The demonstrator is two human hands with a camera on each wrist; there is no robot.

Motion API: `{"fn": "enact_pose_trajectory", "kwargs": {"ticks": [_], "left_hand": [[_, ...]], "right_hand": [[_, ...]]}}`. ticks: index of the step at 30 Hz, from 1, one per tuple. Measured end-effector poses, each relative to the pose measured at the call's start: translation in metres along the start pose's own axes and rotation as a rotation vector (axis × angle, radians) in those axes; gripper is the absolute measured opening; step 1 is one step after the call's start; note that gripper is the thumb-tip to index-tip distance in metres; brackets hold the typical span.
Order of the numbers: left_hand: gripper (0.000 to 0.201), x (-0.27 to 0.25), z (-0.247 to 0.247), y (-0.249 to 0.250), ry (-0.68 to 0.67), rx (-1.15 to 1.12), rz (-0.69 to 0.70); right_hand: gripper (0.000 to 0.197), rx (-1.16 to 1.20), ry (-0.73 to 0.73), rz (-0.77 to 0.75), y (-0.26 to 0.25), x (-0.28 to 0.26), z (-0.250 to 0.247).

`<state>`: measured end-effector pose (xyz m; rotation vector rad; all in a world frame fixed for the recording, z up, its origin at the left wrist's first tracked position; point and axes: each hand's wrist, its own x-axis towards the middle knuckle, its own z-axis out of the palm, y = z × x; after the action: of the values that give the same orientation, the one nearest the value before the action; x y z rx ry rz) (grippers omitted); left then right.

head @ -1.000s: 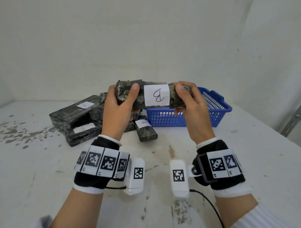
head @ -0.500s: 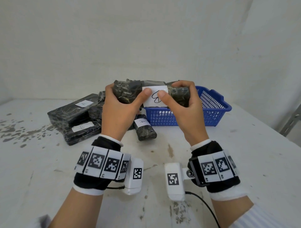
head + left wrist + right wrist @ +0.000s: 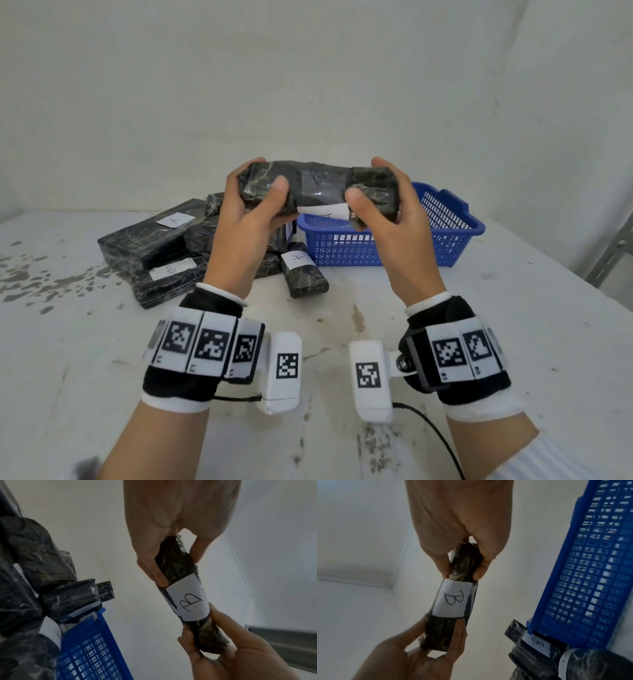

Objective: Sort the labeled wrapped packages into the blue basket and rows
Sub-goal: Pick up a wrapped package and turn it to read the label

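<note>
B-labelled package [image 3: 320,192] level between left hand [image 3: 246,219] and right hand [image 3: 394,219], each grip pinching one end.

Background here is pretty bare. There's a white tabletop [image 3: 479,342] with a scuffed, worn surface, covered in dark grey paint-like splotches [image 3: 30,277] over on the left side and a few brownish stains [image 3: 358,318] closer to the middle. Behind it a plain off-white wall [image 3: 308,85] fills the back, meeting another wall at a corner on the right. A grey metal bracket strip [image 3: 613,253] pokes in at the far right edge, just past the table.
</note>
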<state>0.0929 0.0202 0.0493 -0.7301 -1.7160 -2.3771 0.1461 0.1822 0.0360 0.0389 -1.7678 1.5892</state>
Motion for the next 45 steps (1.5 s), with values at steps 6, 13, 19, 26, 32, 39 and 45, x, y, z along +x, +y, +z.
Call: {"fn": "enact_pose_trajectory", "kwargs": {"ticks": [6, 13, 19, 26, 32, 39, 45], "left_hand": [[0.019, 0.001, 0.0, 0.001, 0.034, 0.005, 0.013], [0.019, 0.0, -0.001, 0.003, 0.05, 0.053, 0.014], [0.017, 0.0, 0.0, 0.002, 0.086, 0.11, -0.005], [0.006, 0.0, 0.001, 0.0, 0.032, 0.103, -0.008], [0.042, -0.003, 0.002, -0.002, 0.026, 0.174, -0.001], [0.066, -0.005, 0.002, -0.003, 0.078, 0.351, 0.067], [0.047, -0.007, 0.001, -0.003, 0.064, 0.34, 0.138]], "right_hand": [[0.023, 0.148, -0.043, 0.05, -0.006, 0.002, -0.004], [0.025, 0.23, -0.035, 0.086, -0.013, 0.0, -0.004], [0.016, 0.223, -0.035, 0.068, -0.013, -0.001, -0.004], [0.007, 0.089, 0.002, 0.023, -0.009, -0.001, -0.003], [0.012, 0.051, 0.001, 0.016, -0.007, -0.002, -0.001], [0.039, -0.026, -0.077, -0.051, -0.008, -0.005, -0.001], [0.041, -0.069, -0.048, -0.08, -0.005, -0.006, 0.002]]}}
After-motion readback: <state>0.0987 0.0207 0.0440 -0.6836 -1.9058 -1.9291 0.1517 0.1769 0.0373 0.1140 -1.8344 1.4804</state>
